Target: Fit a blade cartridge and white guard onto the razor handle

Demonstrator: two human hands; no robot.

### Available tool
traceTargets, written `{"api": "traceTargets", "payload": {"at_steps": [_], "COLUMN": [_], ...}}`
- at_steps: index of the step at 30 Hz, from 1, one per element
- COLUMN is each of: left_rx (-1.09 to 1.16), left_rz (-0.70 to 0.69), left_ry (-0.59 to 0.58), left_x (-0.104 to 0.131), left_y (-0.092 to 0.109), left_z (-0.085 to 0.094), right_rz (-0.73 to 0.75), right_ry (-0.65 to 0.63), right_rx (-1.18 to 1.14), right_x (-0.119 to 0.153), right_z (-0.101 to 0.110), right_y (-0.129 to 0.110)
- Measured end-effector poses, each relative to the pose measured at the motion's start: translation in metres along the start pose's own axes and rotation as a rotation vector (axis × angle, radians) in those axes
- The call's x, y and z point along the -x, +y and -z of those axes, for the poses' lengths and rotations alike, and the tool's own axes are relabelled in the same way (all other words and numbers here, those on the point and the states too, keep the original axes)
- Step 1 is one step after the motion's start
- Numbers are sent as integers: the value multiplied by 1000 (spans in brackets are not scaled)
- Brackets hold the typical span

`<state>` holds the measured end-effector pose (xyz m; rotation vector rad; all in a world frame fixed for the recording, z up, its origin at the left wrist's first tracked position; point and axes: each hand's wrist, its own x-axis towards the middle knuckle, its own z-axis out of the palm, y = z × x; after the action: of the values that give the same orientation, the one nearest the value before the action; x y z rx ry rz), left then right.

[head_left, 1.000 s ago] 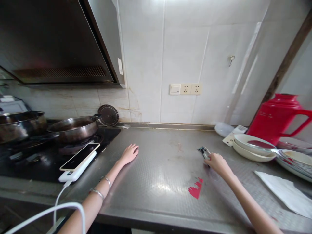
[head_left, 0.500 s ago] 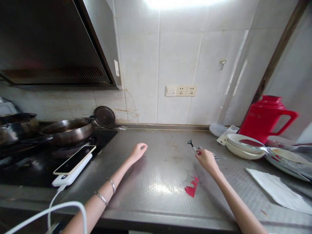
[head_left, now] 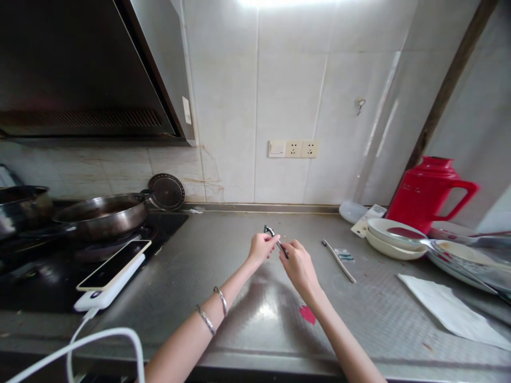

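Note:
A razor (head_left: 282,248) with a dark head and a slim handle is held above the metal counter (head_left: 223,234). My left hand (head_left: 261,249) pinches it just below the head. My right hand (head_left: 297,264) is closed around the lower handle, and the fingers hide part of it. To the right of my hands lies a thin pale stick (head_left: 339,260) with a dark end. Beside it is a small clear pack with dark-green strips (head_left: 344,255). A torn red patch (head_left: 307,314) shows on the counter, partly covered by my right forearm.
On the left, a steel pan (head_left: 104,215) stands on the black stove, near a phone (head_left: 115,265) resting on a white power bank (head_left: 107,291) with a cable. At right are a red thermos jug (head_left: 427,194), stacked bowls (head_left: 393,247), plates and a white paper sheet (head_left: 451,308).
My right hand has brought the razor leftward to the middle. My left hand has moved right and taken hold of it too. The pale stick and clear pack are now uncovered.

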<state>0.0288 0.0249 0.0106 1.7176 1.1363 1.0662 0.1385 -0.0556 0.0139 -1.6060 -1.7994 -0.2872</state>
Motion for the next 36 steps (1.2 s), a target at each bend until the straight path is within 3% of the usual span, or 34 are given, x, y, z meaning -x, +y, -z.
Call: {"api": "traceTargets", "payload": {"at_steps": [8, 11, 19, 29, 36], "left_rx": [-321, -503, -748, -939, -991], "left_rz": [39, 108, 216, 139, 110], "left_ry": [-43, -152, -261, -250, -176], "left_x": [-6, -16, -46, -47, -31], "left_y": [-5, -12, -37, -49, -44], "left_z": [11, 27, 72, 68, 69], "right_rz": [4, -15, -122, -185, -205], "right_ry": [-71, -82, -174, -262, -296], "right_rx": [-2, -46, -70, -63, -31], "right_x": [5, 5, 6, 8, 8], "right_z": [-6, -6, -11, -10, -7], "right_y": [-10, -2, 12, 8, 8]}}
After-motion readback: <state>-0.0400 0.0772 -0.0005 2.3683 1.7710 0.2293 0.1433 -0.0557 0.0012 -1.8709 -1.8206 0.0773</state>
